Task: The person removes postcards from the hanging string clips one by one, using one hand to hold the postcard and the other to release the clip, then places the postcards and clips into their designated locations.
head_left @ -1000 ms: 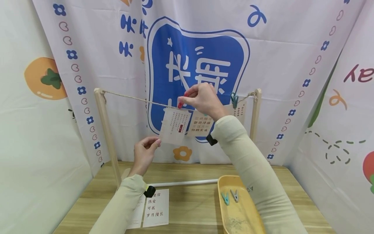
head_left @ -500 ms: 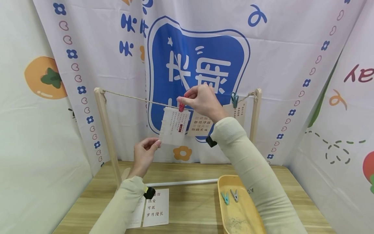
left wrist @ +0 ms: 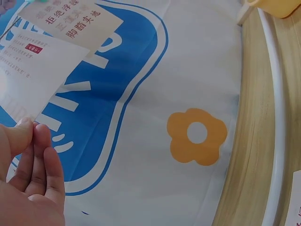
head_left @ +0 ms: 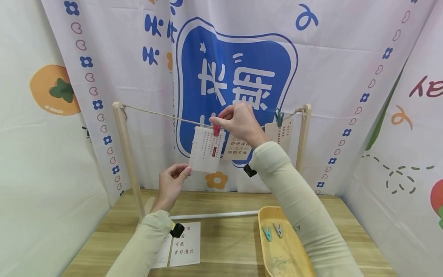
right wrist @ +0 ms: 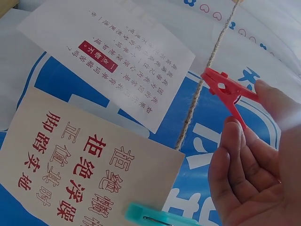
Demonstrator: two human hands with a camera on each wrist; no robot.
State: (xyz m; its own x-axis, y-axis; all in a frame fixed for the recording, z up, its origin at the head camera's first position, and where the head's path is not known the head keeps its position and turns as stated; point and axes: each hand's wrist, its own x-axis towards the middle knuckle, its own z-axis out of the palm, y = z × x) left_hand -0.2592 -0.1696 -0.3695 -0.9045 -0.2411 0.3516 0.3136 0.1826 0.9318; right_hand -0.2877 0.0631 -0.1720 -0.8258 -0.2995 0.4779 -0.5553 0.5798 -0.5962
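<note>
My left hand [head_left: 173, 184] pinches the lower left corner of a white printed card [head_left: 205, 152] between thumb and fingers; the left wrist view shows that grip. My right hand [head_left: 240, 121] pinches a red clothespin [right wrist: 228, 92] by its handle ends. In the right wrist view the clothespin's tips are right at the twine [right wrist: 192, 113]. In the head view it overlaps the twine and the card's top edge. Beside this card hangs a beige card [right wrist: 84, 160] with a teal clothespin [right wrist: 160, 216] at its edge.
A dark green clothespin [head_left: 278, 117] holds another card [head_left: 285, 134] near the right wooden post [head_left: 303, 142]. Below, a yellow tray [head_left: 262, 238] bears two clothespins [head_left: 267, 233]. Printed cards [head_left: 185, 244] lie on the wooden table [head_left: 228, 246] near a white rod [head_left: 218, 215].
My right hand has lowered the red clothespin from the twine to over the white card's top edge. The left hand has kept its pinch on the card's corner.
</note>
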